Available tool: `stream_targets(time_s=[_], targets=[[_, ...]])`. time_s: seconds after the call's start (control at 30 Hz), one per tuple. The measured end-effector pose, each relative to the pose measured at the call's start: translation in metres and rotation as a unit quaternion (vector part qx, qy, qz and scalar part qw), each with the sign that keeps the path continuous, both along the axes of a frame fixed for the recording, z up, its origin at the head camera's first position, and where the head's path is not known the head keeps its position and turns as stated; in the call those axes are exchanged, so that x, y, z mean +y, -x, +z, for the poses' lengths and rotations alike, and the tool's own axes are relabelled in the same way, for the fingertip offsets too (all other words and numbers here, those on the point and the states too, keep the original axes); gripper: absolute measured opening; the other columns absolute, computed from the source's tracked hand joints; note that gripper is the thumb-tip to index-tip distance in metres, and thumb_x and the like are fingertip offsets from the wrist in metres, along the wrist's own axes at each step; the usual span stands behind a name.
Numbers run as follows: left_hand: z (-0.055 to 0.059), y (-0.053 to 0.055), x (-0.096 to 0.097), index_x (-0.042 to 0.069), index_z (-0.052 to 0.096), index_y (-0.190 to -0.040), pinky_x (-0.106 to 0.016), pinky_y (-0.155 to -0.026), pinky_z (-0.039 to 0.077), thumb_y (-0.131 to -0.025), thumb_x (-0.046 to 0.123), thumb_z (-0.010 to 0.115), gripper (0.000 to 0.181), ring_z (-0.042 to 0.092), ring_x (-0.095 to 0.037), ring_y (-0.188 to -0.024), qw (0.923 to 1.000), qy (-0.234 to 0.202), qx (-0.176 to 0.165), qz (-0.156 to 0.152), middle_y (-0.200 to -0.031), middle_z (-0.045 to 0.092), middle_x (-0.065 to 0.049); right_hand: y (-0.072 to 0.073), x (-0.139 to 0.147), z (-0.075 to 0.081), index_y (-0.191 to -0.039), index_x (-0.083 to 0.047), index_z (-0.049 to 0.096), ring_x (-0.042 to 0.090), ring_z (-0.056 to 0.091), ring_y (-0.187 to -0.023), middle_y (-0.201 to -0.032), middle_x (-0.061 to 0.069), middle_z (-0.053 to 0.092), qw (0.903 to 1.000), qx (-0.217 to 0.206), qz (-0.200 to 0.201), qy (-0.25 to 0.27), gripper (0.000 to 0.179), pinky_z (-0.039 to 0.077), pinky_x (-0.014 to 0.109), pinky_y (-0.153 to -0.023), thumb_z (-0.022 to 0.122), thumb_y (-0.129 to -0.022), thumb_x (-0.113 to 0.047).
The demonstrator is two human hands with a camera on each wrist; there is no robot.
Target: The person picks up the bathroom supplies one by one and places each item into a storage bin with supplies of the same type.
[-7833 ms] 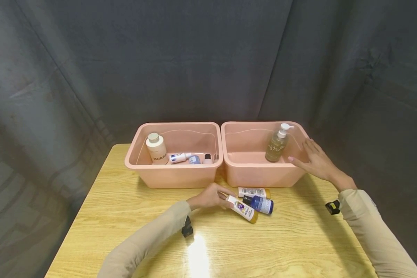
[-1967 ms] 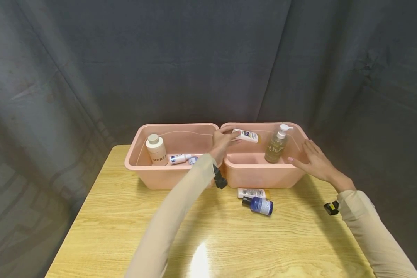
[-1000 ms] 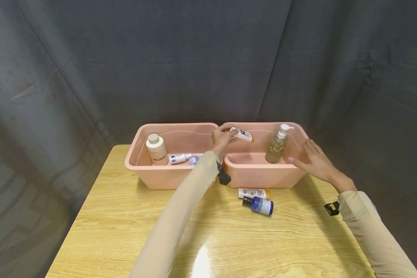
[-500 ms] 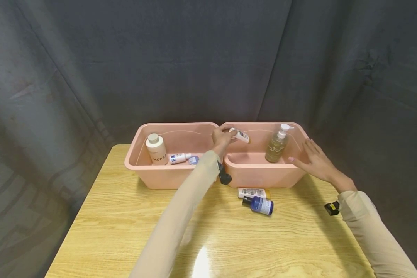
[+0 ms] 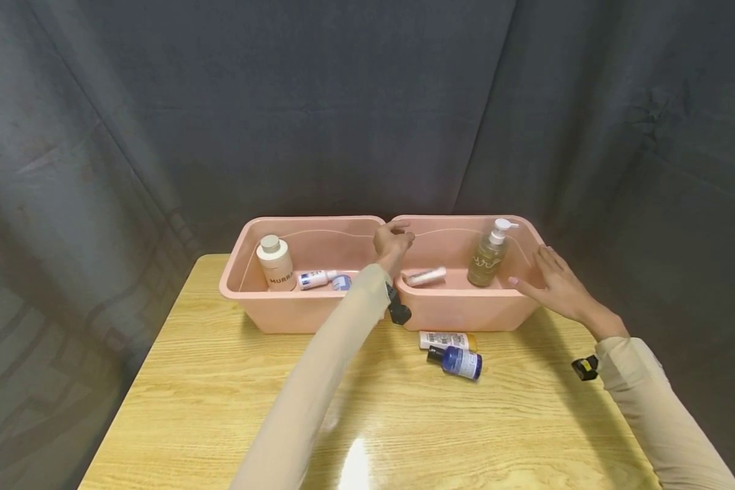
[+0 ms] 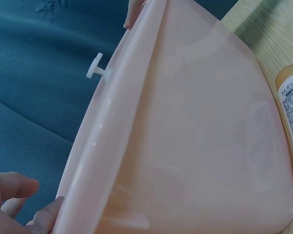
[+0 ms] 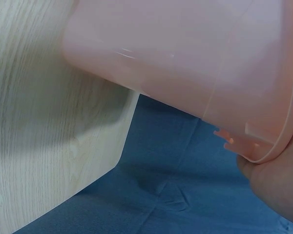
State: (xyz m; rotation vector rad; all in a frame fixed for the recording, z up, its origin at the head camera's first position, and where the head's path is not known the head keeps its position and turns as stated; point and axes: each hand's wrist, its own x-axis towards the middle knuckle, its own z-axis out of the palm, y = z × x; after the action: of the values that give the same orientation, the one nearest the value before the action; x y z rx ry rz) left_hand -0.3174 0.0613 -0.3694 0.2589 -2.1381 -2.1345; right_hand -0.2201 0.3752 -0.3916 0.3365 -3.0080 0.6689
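My left hand point(image 5: 393, 239) hovers over the left end of the right pink bin point(image 5: 459, 311), its fingers relaxed and holding nothing. Below it a white tube point(image 5: 425, 276), blurred, lies inside that bin near the front wall. In the left wrist view my left hand's fingers point(image 6: 19, 187) are beside the bin's rim. My right hand point(image 5: 557, 284) rests along the right rim of the same bin, fingers extended. The right wrist view shows part of that hand point(image 7: 278, 183) against the rim. A pump bottle point(image 5: 487, 253) with clear greenish liquid stands inside, close to the right hand.
The left pink bin point(image 5: 312, 316) holds a white bottle point(image 5: 276, 264), a small white-and-blue bottle point(image 5: 316, 279) and a blue-labelled item point(image 5: 341, 282). On the wooden table point(image 5: 220, 395), before the right bin, lie another white tube point(image 5: 446, 340) and a blue bottle point(image 5: 461, 363).
My left hand took the white tube from the table to over the right bin, then let go; the tube has dropped inside. My right hand has stayed on the rim.
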Motion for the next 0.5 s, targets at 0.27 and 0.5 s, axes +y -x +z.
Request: stream_targets(time_s=[0.27, 0.5], targets=[[-0.0033, 0.0037, 0.0014, -0.001, 0.075, -0.104, -0.025, -0.071, 0.056, -0.081, -0.012, 0.07, 0.026, 0.067, -0.022, -0.078, 0.9998, -0.019, -0.002, -0.009, -0.088, 0.066, -0.009, -0.0009, 0.0002, 0.0013, -0.151, 0.014, 0.013, 0.043, -0.009, -0.147, -0.159, 0.031, -0.004, 1.0, -0.003, -0.002, 0.002, 0.094, 0.003, 0.066, -0.113, 0.056, -0.096, -0.05], [0.0037, -0.0003, 0.0017, 0.003, 0.077, -0.102, -0.026, -0.075, 0.055, -0.082, -0.008, 0.072, 0.023, 0.066, -0.019, -0.079, 0.9996, -0.008, -0.028, -0.001, -0.087, 0.071, -0.006, -0.0013, 0.0004, 0.0015, -0.151, 0.013, 0.012, 0.042, -0.009, -0.148, -0.159, 0.031, -0.004, 1.0, -0.004, -0.002, 0.003, 0.095, 0.002, 0.065, -0.113, 0.056, -0.096, -0.05]])
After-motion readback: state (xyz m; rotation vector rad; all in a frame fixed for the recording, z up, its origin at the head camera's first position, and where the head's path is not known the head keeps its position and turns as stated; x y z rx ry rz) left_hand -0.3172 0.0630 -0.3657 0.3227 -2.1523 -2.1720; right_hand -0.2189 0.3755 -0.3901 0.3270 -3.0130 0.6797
